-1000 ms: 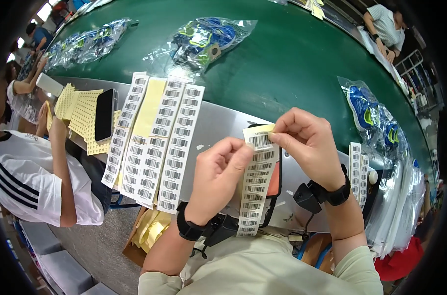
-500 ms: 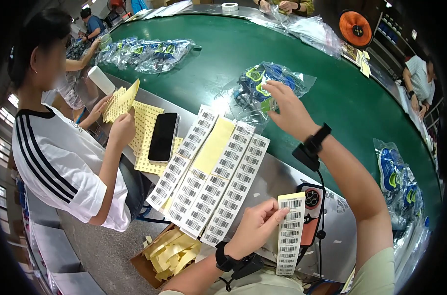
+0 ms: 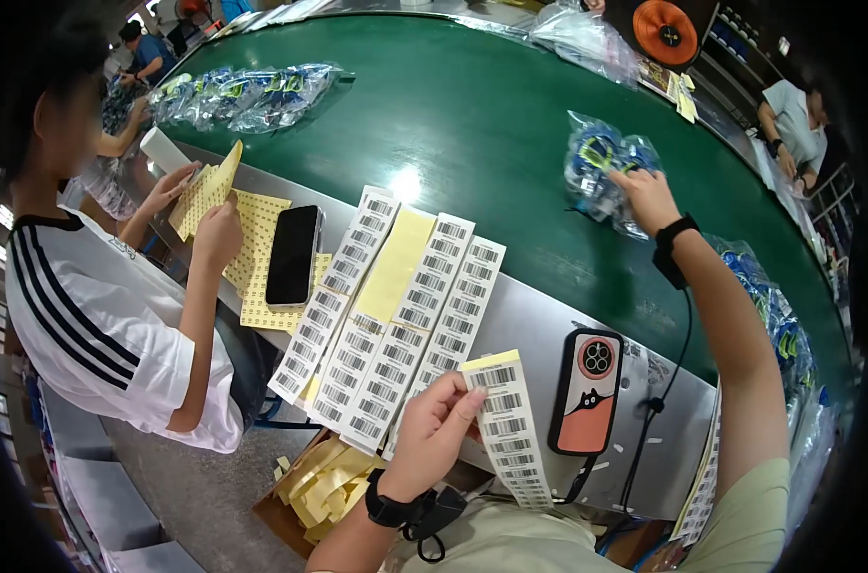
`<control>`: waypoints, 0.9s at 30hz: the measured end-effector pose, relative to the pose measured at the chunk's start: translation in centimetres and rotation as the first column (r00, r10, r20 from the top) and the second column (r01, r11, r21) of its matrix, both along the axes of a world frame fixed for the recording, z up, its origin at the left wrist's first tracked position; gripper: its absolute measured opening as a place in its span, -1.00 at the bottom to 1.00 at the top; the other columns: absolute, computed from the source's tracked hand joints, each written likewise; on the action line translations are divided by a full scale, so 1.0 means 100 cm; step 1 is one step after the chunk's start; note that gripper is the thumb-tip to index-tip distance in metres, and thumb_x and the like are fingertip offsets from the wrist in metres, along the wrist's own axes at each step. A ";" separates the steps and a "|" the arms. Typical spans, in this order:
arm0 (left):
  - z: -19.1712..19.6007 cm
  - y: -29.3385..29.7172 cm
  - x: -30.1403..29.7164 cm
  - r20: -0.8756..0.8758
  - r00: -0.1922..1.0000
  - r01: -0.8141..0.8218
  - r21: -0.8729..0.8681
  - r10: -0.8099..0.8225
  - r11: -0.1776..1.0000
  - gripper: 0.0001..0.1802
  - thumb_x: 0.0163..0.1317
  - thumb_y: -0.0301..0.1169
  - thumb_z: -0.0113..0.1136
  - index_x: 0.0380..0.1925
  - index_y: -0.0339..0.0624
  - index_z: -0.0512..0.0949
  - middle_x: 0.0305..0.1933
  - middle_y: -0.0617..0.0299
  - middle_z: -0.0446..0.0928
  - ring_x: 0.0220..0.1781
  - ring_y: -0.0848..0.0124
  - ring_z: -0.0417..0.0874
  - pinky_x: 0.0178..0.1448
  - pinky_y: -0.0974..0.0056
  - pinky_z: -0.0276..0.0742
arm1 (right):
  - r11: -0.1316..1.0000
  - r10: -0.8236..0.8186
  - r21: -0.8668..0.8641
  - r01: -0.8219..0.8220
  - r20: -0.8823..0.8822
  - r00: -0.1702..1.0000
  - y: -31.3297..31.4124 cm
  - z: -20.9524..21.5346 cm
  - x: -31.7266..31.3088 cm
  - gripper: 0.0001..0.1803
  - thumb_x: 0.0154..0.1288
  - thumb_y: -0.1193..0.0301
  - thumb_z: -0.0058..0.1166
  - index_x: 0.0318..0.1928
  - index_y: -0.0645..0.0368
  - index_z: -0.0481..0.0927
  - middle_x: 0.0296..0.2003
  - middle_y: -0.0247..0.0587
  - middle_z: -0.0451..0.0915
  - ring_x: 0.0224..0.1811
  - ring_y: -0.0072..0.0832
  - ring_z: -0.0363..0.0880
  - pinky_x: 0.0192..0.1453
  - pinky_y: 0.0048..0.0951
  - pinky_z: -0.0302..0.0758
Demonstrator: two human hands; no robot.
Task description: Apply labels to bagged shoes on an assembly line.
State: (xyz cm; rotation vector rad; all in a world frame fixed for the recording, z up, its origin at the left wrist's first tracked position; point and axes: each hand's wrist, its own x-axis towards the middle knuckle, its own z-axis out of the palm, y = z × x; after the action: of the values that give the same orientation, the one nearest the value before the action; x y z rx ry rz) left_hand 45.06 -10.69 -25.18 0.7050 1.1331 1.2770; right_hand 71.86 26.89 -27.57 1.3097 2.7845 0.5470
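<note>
My left hand (image 3: 432, 430) pinches a strip of barcode labels (image 3: 506, 425) between thumb and fingers, near the steel edge. My right hand (image 3: 647, 199) reaches out over the green surface, its fingers closed on a clear plastic bag (image 3: 601, 172) that holds blue and lime-green items. What those items are is hard to make out through the plastic. Several more barcode label sheets (image 3: 453, 306) lie side by side left of my left hand, with a bare yellow backing strip (image 3: 396, 263) among them.
A patterned-case phone (image 3: 584, 406) and black cable (image 3: 655, 405) lie at right on the steel ledge (image 3: 525, 315). A black-screened phone (image 3: 293, 256) rests on yellow sticker sheets (image 3: 252, 229). At left, a person (image 3: 118, 325) holds sheets. More bags (image 3: 247, 95) line the green surface (image 3: 434, 105).
My right hand has moved right and closed on the bag, which has shifted right with it. My left hand has moved a little left with the label strip, uncovering the patterned-case phone.
</note>
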 end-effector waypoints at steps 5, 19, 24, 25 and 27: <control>0.044 -0.012 -0.040 0.286 0.926 -0.248 -0.024 0.245 0.968 -0.89 0.38 -0.51 0.00 -0.19 -0.33 0.48 -0.29 0.20 0.61 -0.30 0.55 0.65 -0.19 0.44 0.63 | 0.970 -0.126 0.206 0.132 -0.044 0.991 -0.045 0.053 0.074 -0.61 0.01 0.58 0.15 -0.07 0.10 0.59 -0.10 -0.09 0.55 0.07 -0.24 0.46 0.12 -0.18 0.34; 0.044 0.032 -0.014 -0.434 0.891 0.019 0.328 0.133 0.945 -0.88 0.32 -0.49 0.09 -0.37 -0.33 0.49 0.30 -0.07 0.33 0.27 0.30 0.40 0.30 0.30 0.28 | 0.452 -0.517 -0.707 -0.543 -0.704 0.487 -0.162 0.033 -0.114 -0.80 0.12 0.56 0.17 -0.20 0.31 0.58 -0.41 -0.32 0.60 -0.41 -0.65 0.50 -0.35 -0.59 0.41; 0.067 0.030 0.048 -0.243 0.959 -0.057 0.332 0.144 0.942 -0.90 0.35 -0.46 0.07 -0.37 -0.21 0.47 -0.44 0.43 0.44 -0.45 0.70 0.33 -0.36 0.56 0.22 | 0.563 -0.295 -0.422 -0.710 -0.906 0.304 -0.248 0.119 -0.059 -0.76 0.08 0.58 0.01 -0.19 0.32 0.56 -0.54 -0.26 0.50 -0.50 -0.64 0.36 -0.38 -0.49 0.34; 0.071 0.029 0.058 -0.156 0.975 -0.084 0.397 0.157 0.914 -0.88 0.37 -0.44 0.06 -0.36 -0.20 0.46 -0.44 0.44 0.44 -0.49 0.73 0.28 -0.42 0.58 0.13 | 0.607 -0.323 -0.342 -0.718 -0.931 0.171 -0.264 0.123 -0.048 -0.77 0.13 0.56 0.00 -0.17 0.32 0.55 -0.48 -0.26 0.53 -0.44 -0.62 0.41 -0.33 -0.48 0.39; 0.089 0.029 0.085 -0.190 0.953 -0.121 0.478 0.237 0.870 -0.86 0.40 -0.42 0.03 -0.36 -0.19 0.44 -0.46 0.42 0.44 -0.51 0.73 0.34 -0.46 0.58 0.18 | 0.535 -0.558 -0.252 -0.806 -0.822 -0.113 -0.299 0.121 -0.026 -0.56 0.29 0.34 0.14 0.12 0.24 0.39 -0.22 -0.24 0.56 -0.19 -0.55 0.49 -0.02 -0.47 0.44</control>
State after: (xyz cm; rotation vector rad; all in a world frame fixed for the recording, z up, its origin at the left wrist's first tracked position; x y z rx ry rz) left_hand 53.52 -7.77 -16.29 1.1579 1.1171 1.6842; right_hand 69.29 -3.03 -15.49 0.9857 2.6742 -3.0034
